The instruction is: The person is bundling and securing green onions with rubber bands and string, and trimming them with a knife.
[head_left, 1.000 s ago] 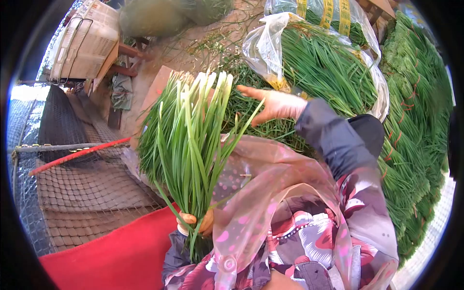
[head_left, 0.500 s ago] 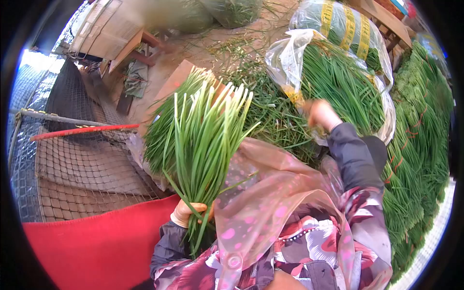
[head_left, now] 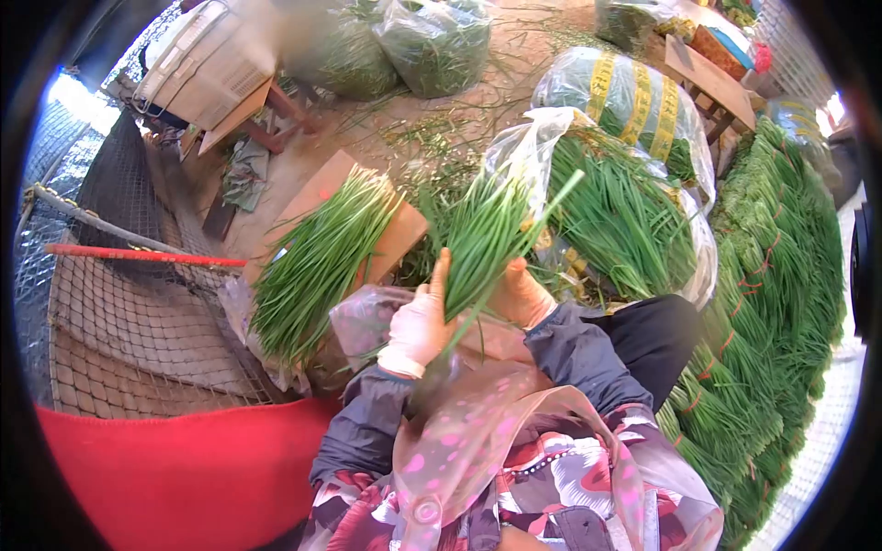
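Note:
I hold a bunch of green chives (head_left: 487, 234) upright in front of my chest. My left hand (head_left: 418, 321), in a thin pale glove, grips the lower stems from the left. On the bunch's right side my right hand (head_left: 522, 294) presses against the same stems. A clear pink-spotted plastic apron (head_left: 478, 441) covers my lap below both hands.
Another chive pile (head_left: 317, 266) lies on a brown board (head_left: 400, 234) at left. An open plastic bag of chives (head_left: 616, 211) and a taped bundle (head_left: 634, 106) stand behind. Tied bunches (head_left: 772, 303) are stacked at right. Netting (head_left: 138, 321), a red cloth (head_left: 175, 477) and a white crate (head_left: 207, 60) are at left.
The bunch moved down and to the right, toward my chest. My right hand came back from the bagged chives and closed onto the bunch beside my left hand.

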The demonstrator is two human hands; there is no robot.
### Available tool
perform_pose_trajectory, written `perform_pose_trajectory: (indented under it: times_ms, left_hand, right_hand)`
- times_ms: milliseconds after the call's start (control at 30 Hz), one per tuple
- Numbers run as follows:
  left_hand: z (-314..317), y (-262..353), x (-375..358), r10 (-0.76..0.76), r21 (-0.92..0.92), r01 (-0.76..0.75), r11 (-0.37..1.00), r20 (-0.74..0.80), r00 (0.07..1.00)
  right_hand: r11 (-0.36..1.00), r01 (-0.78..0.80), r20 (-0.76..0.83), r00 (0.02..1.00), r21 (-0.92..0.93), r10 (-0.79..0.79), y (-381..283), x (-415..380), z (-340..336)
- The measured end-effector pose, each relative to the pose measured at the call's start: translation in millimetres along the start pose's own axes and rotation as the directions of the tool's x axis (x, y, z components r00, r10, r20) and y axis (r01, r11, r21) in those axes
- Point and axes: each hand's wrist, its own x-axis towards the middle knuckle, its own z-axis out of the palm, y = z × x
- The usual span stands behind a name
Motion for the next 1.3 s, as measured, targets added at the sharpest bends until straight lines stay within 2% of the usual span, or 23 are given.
perform_pose_trajectory:
  times_ms: [67,167,233,300,333,400,467,500,567,600,667,767,800,833,867,933,967,1000,1033,1067,1133,1200,1300]
  left_hand:
    - [2.2,18.3,6.1,-0.009,0.002,0.009,1.000,0.040,0.999]
    - [5.4,38.7,2.6,0.101,0.039,-0.102,0.994,0.041,0.994]
    - [6.1,47.3,-4.2,0.154,-0.075,-0.151,0.986,0.034,0.987]
    - [-0.4,50.5,-14.6,0.259,-0.193,-0.240,0.951,0.075,0.963]
    - [-8.6,42.9,-21.5,0.404,-0.324,-0.369,0.871,0.046,0.913]
    - [-34.7,4.6,-16.0,0.649,-0.650,-0.445,0.616,0.099,0.754]
    - [-56.0,-23.5,-22.8,0.313,-0.913,0.139,0.383,0.270,0.911]
    - [-58.1,-35.7,-17.2,0.284,-0.961,0.116,0.251,0.188,0.940]
    - [-56.3,-41.3,-0.1,0.273,-0.998,0.055,-0.035,0.044,0.961]
    - [-45.5,-37.5,11.8,0.264,-0.998,0.045,-0.049,0.030,0.964]
    - [-6.8,-25.6,38.9,0.403,-0.865,0.084,-0.494,-0.143,0.904]
    - [11.4,14.9,52.0,0.322,-0.749,0.090,-0.656,-0.170,0.931]
    - [-0.7,30.4,45.0,0.304,-0.708,0.109,-0.698,-0.154,0.940]
    - [-3.3,38.3,42.2,0.248,-0.732,0.104,-0.673,-0.091,0.964]
    - [-1.0,32.3,41.1,0.296,-0.720,0.226,-0.656,0.030,0.955]
    - [-1.3,28.4,32.9,0.149,-0.776,0.143,-0.615,0.063,0.987]
    - [-0.9,26.0,33.2,0.145,-0.773,0.141,-0.618,0.065,0.987]
    - [-0.3,25.4,36.2,0.062,-0.851,0.088,-0.517,0.066,0.996]
    - [-0.2,25.8,38.4,-0.018,-0.912,0.046,-0.407,0.058,0.998]
    - [-0.9,26.6,38.4,-0.014,-0.908,0.051,-0.415,0.062,0.998]
    - [-11.8,26.3,39.1,0.213,-0.935,0.050,-0.350,-0.028,0.977]
    - [-13.1,15.6,40.1,0.404,-0.802,0.181,-0.569,-0.081,0.911]
    - [1.3,15.1,43.1,0.424,-0.763,0.190,-0.617,-0.119,0.898]
  right_hand:
    - [0.997,-0.036,-0.073,0.996,0.067,0.040,-6.9,-3.2,-6.4]
    - [0.988,-0.008,-0.037,0.999,0.153,0.014,-22.2,-1.7,11.4]
    - [0.965,0.021,-0.049,0.999,0.263,-0.009,-26.5,-1.5,12.4]
    - [0.979,0.026,-0.079,0.997,0.203,-0.010,-39.9,-8.0,9.7]
    - [0.989,0.023,-0.106,0.994,0.147,-0.008,-50.3,-11.9,8.0]
    - [0.996,-0.036,-0.070,0.997,0.079,0.041,-87.9,-13.2,10.9]
    - [0.988,-0.131,-0.042,0.990,0.080,0.135,-133.8,-18.7,22.8]
    - [0.985,-0.170,-0.040,0.985,-0.007,0.169,-155.9,-20.0,30.1]
    - [0.955,-0.264,-0.046,0.964,-0.136,0.260,-185.5,-18.3,43.6]
    - [0.949,-0.279,-0.045,0.960,-0.148,0.275,-188.3,-18.3,55.7]
    - [0.817,-0.549,-0.138,0.835,-0.177,0.532,-179.3,-24.9,75.8]
    - [0.582,-0.808,-0.098,0.589,-0.092,0.802,-118.4,-42.5,71.0]
    - [0.595,-0.800,-0.065,0.600,-0.082,0.797,-92.1,-55.3,56.1]
    - [0.624,-0.782,-0.086,0.622,-0.012,0.778,-72.2,-66.9,41.5]
    - [0.650,-0.758,-0.112,0.642,0.055,0.758,-61.4,-73.3,33.5]
    - [0.736,-0.674,-0.322,0.686,0.055,0.652,-70.6,-65.3,69.4]
    - [0.799,-0.598,-0.180,0.794,-0.064,0.580,-71.1,-58.7,53.6]
    - [0.812,-0.504,-0.256,0.860,-0.295,0.441,-76.3,-53.1,71.2]
    - [0.725,-0.530,-0.288,0.848,-0.440,0.445,-75.7,-52.8,68.9]
    - [0.617,-0.544,-0.322,0.838,-0.569,0.442,-74.4,-54.8,64.1]
    - [0.625,-0.549,-0.324,0.835,-0.556,0.445,-70.6,-57.2,59.6]
    - [0.782,-0.597,-0.348,0.782,-0.180,0.518,-74.2,-58.3,60.0]
    - [0.801,-0.593,-0.367,0.765,-0.082,0.529,-66.4,-63.2,59.7]
